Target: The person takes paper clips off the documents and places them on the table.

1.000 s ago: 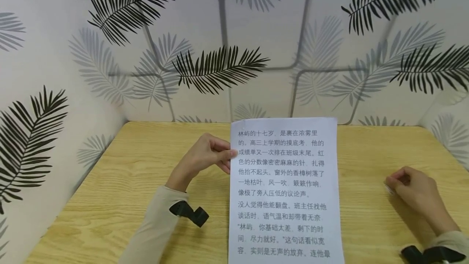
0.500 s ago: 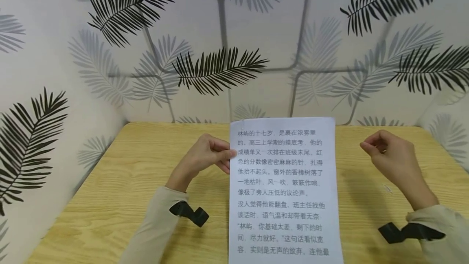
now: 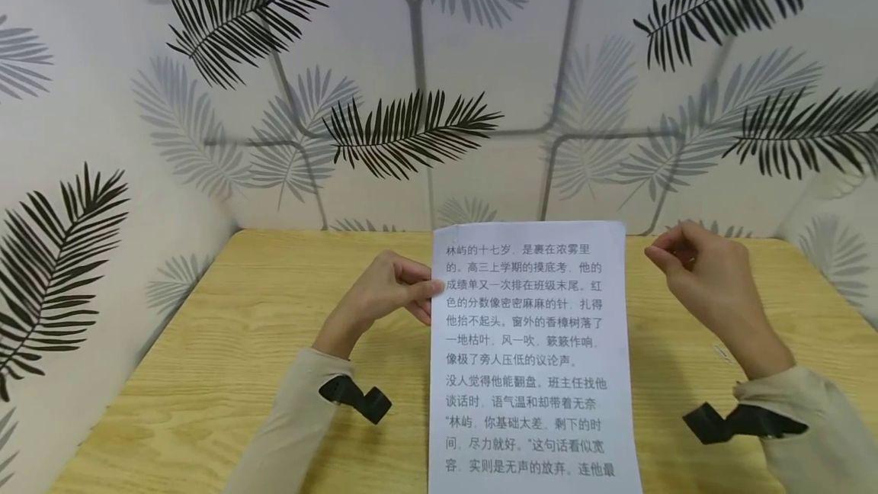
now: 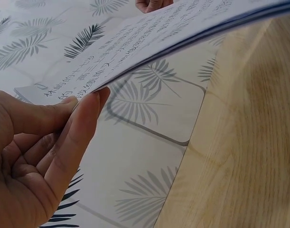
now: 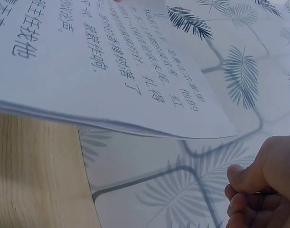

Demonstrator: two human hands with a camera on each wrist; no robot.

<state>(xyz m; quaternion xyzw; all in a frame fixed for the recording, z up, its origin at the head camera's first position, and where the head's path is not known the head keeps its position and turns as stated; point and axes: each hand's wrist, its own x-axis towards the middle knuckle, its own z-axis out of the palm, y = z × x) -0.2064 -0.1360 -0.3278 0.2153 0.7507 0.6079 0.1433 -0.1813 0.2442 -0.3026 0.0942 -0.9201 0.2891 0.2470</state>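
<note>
My left hand (image 3: 384, 292) pinches the left edge of a stack of printed paper (image 3: 528, 402), thumb on the front and fingers behind. Held upright and slightly tilted, the stack shows several edges in the left wrist view. A small paper clip (image 4: 42, 86) appears near the sheet's upper left corner there. To the right of the stack, apart from it, my right hand (image 3: 713, 288) is raised with thumb and curled fingers together. I see nothing between its fingertips (image 5: 236, 172), though something tiny could be hidden. On the table below lies a small wire piece, seemingly a paper clip (image 3: 722, 354).
A wood-grain table (image 3: 233, 341) spreads under both arms. Behind it stands a pale wall (image 3: 494, 59) with leaf prints. Each wrist carries a black camera mount, the left mount (image 3: 357, 400) beside the stack's lower left and the right mount (image 3: 744, 423) near its lower right.
My right hand has lifted from beside the small clip on the table and moved left and away from me, closer to the stack's right edge. My left hand and the stack have barely moved.
</note>
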